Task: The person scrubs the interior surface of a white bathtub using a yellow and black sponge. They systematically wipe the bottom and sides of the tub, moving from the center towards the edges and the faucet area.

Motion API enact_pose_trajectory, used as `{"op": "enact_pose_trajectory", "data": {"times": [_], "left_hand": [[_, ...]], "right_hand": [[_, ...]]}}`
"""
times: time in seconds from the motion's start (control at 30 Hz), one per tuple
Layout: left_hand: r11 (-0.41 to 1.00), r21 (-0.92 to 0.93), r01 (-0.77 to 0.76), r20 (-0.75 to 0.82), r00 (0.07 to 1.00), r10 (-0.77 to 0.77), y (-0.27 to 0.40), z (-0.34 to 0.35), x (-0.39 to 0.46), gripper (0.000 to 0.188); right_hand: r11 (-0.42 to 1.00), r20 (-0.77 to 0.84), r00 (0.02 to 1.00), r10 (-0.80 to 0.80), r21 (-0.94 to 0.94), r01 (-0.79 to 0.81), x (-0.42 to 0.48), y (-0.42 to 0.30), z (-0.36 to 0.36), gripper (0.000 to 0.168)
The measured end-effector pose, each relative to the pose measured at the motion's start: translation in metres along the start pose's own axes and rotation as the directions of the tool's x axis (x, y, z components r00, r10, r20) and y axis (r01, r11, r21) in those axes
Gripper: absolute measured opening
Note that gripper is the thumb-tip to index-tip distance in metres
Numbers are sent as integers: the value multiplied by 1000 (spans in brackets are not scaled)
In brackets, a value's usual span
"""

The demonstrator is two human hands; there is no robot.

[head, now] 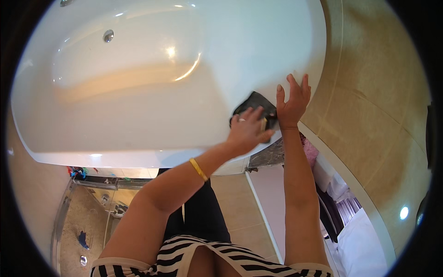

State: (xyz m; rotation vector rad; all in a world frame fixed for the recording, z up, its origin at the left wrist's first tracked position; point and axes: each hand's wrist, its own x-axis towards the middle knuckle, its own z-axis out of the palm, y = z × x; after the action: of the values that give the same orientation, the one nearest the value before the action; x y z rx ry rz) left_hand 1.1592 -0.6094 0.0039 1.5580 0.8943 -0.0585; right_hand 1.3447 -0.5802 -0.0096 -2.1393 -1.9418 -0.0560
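A white bathtub (138,121) spans the upper left and middle of the view, with a round metal drain fitting (108,35) inside it. A dark cloth (254,100) lies on the tub's sloping inner side near its right end. Over the cloth is my left hand (247,130), slightly blurred, palm down with fingers spread; a ring and a yellow bangle are on this arm. Just right of the cloth, my right hand (294,100) rests with spread fingers near the tub's rim and holds nothing that shows.
Beige tiled wall (367,104) curves along the right. At lower left stands a glass-panelled enclosure (83,214) with metal fittings. Tiled floor (235,204) lies below the tub. White bedding (360,246) and purple fabric appear at lower right.
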Motion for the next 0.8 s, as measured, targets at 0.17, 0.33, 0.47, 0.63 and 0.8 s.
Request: {"op": "enact_pose_trajectory", "data": {"times": [0.17,0.33,0.47,0.63,0.8], "left_hand": [[992,102,-81,-207,973,101,-13,-8,25,38],[943,305,132,-149,985,-89,-43,-10,42,34],[978,116,171,-138,978,-155,18,9,22,57],[985,167,-41,-228,971,79,-31,-1,41,36],[943,309,126,90,983,-161,-22,-20,33,43]], "right_hand": [[994,-15,1000,16,109,-14,5,-8,4,41],[999,16,1000,-3,43,2,0,-11,5,43],[1000,29,1000,3,13,-4,4,-10,0,41],[998,19,1000,-10,56,9,7,-13,3,36],[1000,47,999,0,5,0,1,1,1,36]]}}
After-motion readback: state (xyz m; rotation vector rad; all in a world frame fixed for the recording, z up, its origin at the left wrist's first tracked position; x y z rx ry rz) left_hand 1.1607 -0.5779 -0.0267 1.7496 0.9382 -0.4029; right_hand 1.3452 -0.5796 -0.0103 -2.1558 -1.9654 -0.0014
